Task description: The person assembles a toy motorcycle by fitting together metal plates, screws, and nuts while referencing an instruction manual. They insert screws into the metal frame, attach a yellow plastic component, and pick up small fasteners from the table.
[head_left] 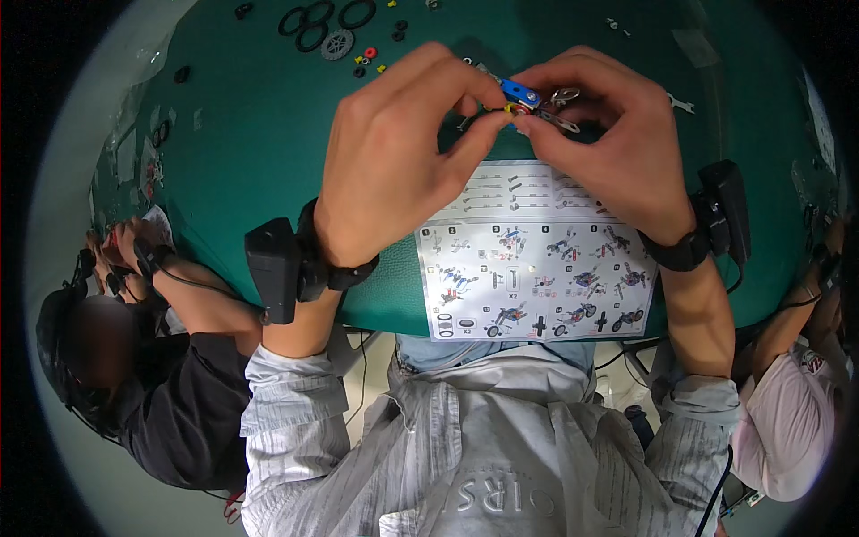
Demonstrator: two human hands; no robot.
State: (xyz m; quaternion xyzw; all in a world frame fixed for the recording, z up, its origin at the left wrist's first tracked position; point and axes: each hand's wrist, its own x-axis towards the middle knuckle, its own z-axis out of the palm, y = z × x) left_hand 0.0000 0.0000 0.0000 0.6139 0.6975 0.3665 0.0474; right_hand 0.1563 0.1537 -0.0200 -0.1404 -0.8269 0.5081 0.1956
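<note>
Between both hands, above the top edge of the instruction sheet, is a small model assembly (519, 92) with a blue part, metal strips and a bit of yellow and red. My left hand (407, 134) pinches its left side between thumb and forefinger. From the other side, my right hand (617, 134) grips it with thumb and fingers, which hide part of it. A perforated metal strip (565, 123) sticks out beneath the right fingers. The printed instruction sheet (537, 259) with step pictures of a motorcycle model lies below the hands, at the table's near edge.
Black rubber tyres (311, 36) and a grey spoked wheel (337, 44) lie at the far left of the green table (242, 161). Small red, yellow and black parts (369, 55) are beside them. A small wrench (682, 104) lies right of my hand. Other people sit at both sides.
</note>
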